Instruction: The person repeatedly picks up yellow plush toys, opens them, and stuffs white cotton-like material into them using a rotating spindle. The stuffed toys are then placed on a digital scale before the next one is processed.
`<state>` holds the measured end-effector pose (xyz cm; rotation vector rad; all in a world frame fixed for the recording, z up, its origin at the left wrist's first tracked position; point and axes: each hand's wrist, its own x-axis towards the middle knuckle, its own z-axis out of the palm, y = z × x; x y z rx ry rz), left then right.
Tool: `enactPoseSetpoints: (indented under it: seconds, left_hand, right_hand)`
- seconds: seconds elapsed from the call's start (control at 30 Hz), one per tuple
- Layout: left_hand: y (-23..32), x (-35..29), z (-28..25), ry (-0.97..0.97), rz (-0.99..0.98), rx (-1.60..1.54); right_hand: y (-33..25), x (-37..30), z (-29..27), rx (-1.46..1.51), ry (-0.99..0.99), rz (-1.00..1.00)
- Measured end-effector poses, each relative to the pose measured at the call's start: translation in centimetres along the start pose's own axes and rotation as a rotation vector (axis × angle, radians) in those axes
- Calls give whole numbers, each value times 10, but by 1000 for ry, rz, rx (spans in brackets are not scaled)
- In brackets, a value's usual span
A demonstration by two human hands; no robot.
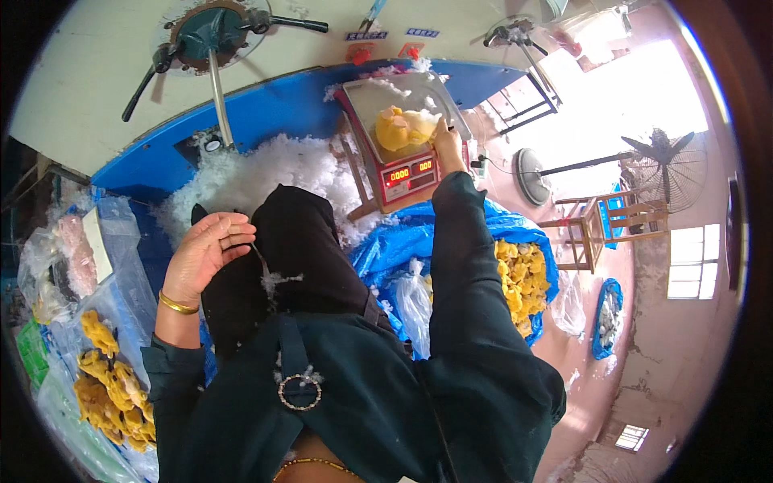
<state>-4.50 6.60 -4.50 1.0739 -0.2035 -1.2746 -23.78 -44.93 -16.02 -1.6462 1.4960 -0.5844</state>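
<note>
A half-stuffed yellow plush toy (394,131) with white filling showing lies on the pan of a red weighing scale (409,190) with a lit display. At the pan's right edge, my right hand (449,147) is closed, its fingers against the toy's white end; the fingertips are partly hidden. My left hand (211,253), with a gold bangle at the wrist, hovers over my left thigh. Its fingers are loosely bent, and nothing shows in them. White fluffy stuffing (274,165) is heaped beyond my knees, below the blue machine edge.
Yellow plush skins fill a blue sack (543,278) on my right. More yellow plush pieces (117,386) lie on plastic at left. Ahead stands a pale machine (105,88) with black handles and a metal tube (219,101). A wooden chair (592,229) and fan (664,165) stand right.
</note>
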Motion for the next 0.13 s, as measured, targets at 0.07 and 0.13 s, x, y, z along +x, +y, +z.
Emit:
enactPoseSetpoints:
  seconds: [0.07,0.13]
  left_hand:
    - [-6,-3,-6,29,9,3]
    - [-10,0,-7,6,-17,-16]
  right_hand:
    - [-8,-23,-4,-119,92,-86]
    - [9,-49,-28,-46,129,-143]
